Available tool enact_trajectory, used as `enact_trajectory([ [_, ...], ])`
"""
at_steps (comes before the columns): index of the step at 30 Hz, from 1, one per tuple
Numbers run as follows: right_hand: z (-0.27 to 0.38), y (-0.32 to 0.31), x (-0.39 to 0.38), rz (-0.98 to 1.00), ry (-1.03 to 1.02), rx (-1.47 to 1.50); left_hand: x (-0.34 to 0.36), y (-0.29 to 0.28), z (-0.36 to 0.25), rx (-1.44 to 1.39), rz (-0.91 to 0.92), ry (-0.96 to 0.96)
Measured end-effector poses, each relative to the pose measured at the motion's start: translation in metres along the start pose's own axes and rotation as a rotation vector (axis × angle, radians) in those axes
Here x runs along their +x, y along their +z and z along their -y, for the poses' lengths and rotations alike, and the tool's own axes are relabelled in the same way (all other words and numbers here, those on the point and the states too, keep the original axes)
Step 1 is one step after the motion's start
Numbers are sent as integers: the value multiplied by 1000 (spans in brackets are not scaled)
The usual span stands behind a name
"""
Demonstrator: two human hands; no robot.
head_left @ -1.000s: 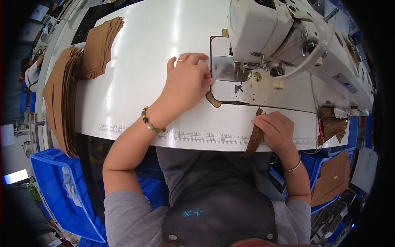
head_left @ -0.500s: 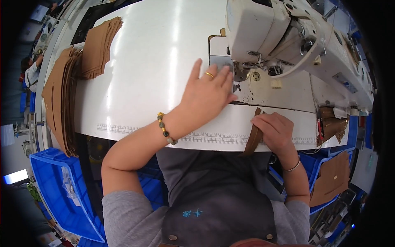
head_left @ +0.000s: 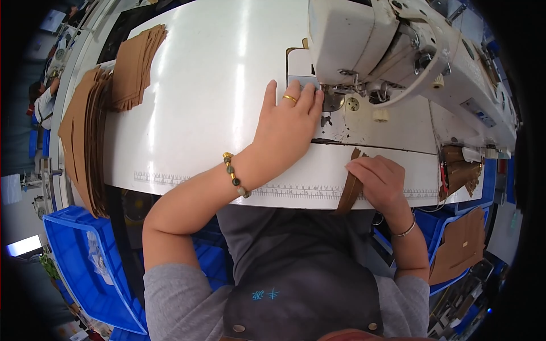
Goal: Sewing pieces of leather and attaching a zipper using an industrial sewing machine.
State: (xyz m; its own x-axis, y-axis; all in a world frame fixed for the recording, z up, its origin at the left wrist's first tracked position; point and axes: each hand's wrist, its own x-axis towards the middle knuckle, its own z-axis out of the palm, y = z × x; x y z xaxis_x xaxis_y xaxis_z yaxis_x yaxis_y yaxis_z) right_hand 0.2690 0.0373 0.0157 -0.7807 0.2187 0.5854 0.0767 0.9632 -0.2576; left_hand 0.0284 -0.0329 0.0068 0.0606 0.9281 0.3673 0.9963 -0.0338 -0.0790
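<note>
Head view: left hand lay flat, fingers spread, beside the needle; right hand pinched a brown strip — best fed straight.

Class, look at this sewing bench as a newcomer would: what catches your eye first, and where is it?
The white sewing machine at upper right, with the left hand laid flat beside its needle. Near the front table edge the right hand holds a brown strip. Stacks of brown cut pieces sit at far left.
</note>
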Motion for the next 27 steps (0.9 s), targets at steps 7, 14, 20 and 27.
enact_trajectory([
  [7,3,1,0,-2,4,-1,28,10,13,180,55,48],
  [14,2,5,4,-13,15,16,37,22,33,77,91,42],
  [20,0,0,1,72,18,-28,9,11,89,-195,-175,-191],
  [27,2,0,4,80,2,-19,-61,-32,258,261,-91,-676],
])
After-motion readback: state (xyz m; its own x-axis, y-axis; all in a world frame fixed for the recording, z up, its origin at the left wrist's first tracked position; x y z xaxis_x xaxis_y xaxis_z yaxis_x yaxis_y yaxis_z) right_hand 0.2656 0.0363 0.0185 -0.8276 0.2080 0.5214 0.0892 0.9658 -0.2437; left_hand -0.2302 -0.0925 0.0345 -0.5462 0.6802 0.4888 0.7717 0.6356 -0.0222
